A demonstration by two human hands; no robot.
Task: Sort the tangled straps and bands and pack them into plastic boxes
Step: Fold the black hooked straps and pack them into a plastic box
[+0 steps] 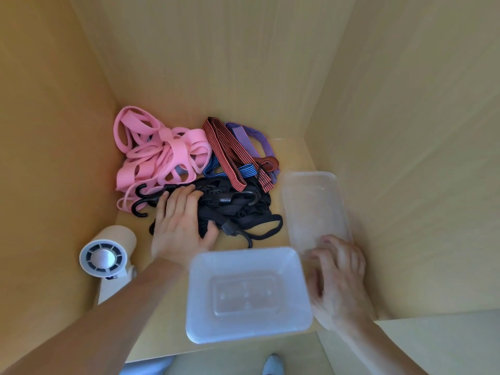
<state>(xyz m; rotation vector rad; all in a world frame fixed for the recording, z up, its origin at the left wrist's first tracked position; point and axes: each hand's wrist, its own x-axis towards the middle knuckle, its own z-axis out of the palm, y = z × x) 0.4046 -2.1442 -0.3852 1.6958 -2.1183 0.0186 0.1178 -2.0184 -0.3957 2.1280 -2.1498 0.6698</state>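
Observation:
A tangle lies on the wooden surface: pink bands [159, 155] at the left, red-and-black striped straps [230, 155], blue [244, 170] and purple straps [257, 136] behind, and black straps with hooks [238, 209] in front. My left hand [181, 226] rests on the black straps, fingers laid over them and thumb against their near side. An empty clear plastic box [249, 293] stands at the front. A second clear box [313, 209] stands to the right. My right hand [338, 277] sits between the two boxes, fingers curled at the second box's near end.
Wooden walls [405, 131] close in the surface on the left, back and right. A white cylindrical device with a round vented face [104, 258] stands at the front left. Past the front edge the floor and a light shoe [273, 365] show.

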